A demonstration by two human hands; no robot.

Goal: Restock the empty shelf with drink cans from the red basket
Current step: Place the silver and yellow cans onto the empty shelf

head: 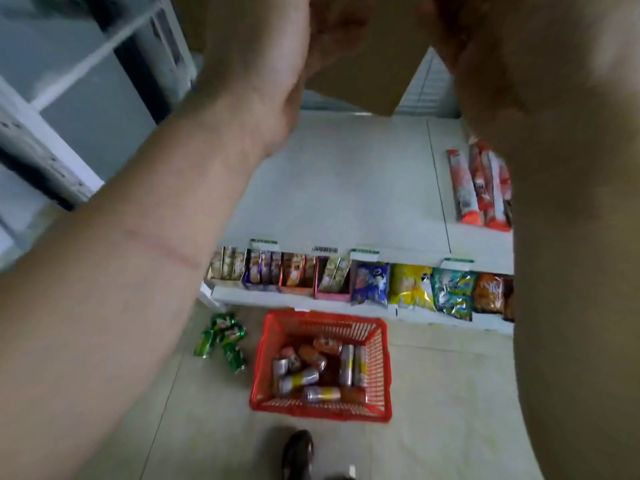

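Head view: drink cans (320,370) lie piled in red basket (322,367) on floor; empty shelf (332,188) bare, so restocking looks unstarted. Green cans (223,341) lie loose beside basket. Left hand (277,64) and right hand (460,39) raised at cardboard box (367,64); finger state cannot tell. Basket rim open above; shoe (298,453) near.

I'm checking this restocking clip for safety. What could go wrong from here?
The green cans lie loose on the floor left of the red basket, close to the person's shoe; a step that way could trip on them or roll one off. Both hands, left hand and right hand, are raised at a brown cardboard piece that hides part of the shelf, so it may slip down.
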